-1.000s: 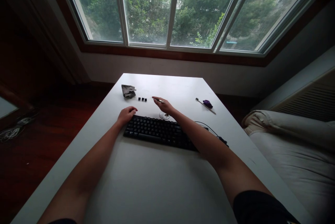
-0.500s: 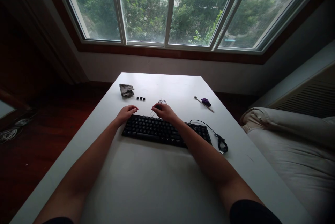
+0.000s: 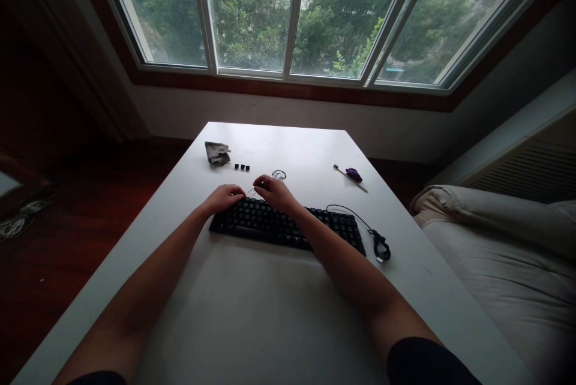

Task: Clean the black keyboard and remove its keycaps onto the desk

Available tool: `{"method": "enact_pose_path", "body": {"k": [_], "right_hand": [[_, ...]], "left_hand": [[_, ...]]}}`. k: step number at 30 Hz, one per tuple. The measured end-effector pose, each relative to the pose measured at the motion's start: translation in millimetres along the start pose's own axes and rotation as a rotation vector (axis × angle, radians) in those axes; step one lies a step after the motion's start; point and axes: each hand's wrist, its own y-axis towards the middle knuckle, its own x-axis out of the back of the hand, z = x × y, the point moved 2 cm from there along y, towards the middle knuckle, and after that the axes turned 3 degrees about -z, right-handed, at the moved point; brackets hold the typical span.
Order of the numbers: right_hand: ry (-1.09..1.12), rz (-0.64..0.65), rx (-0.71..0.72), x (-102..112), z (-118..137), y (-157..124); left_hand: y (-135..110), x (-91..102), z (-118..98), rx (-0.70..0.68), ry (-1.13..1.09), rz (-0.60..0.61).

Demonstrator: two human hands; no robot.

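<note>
A black keyboard lies across the white table. My left hand is curled over the keyboard's far left corner, with its fingertips pointing toward my right hand. My right hand hovers over the upper left keys. Its fingers are pinched on a thin wire tool that is hard to make out. Three loose black keycaps sit in a row on the table just behind the hands.
A crumpled grey cloth lies at the back left. A small ring sits behind the keyboard. A thin brush with a purple object lies at the back right. The keyboard's cable coils near the right edge. A pale sofa stands to the right.
My right hand came down from above the table behind the keyboard to the upper left keys, now pinched on the tool. My left hand shifted slightly right along the keyboard corner.
</note>
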Motion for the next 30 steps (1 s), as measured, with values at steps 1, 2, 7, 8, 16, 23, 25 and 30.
{"method": "enact_pose_path", "body": {"k": [1, 2, 7, 8, 16, 23, 25, 30], "right_hand": [[0.005, -0.018, -0.005, -0.4, 0.8, 0.1], [0.009, -0.029, -0.001, -0.6, 1.8, 0.1], [-0.048, -0.059, 0.084, -2.0, 8.0, -0.1], [-0.069, -0.063, 0.090, -2.7, 8.8, -0.2], [-0.152, -0.009, 0.089, -9.3, 12.4, -0.7], [-0.188, -0.003, 0.091, -9.9, 15.3, 13.7], [-0.187, -0.011, 0.060, -9.6, 14.2, 17.7], [-0.150, 0.043, 0.045, -6.4, 10.1, 20.4]], "left_hand": [[0.4, -0.6, 1.9, 0.004, -0.009, -0.001], [0.8, -1.3, 4.0, 0.010, -0.021, -0.003], [2.3, -5.3, 10.2, 0.030, -0.085, 0.001], [2.4, -5.7, 10.5, 0.030, -0.093, 0.001], [2.8, -6.4, 9.1, 0.038, -0.138, -0.005], [3.0, -4.3, 5.2, 0.045, -0.153, 0.020], [3.3, -4.2, 5.3, 0.045, -0.150, 0.026], [4.4, -6.3, 8.2, 0.052, -0.144, 0.024]]}}
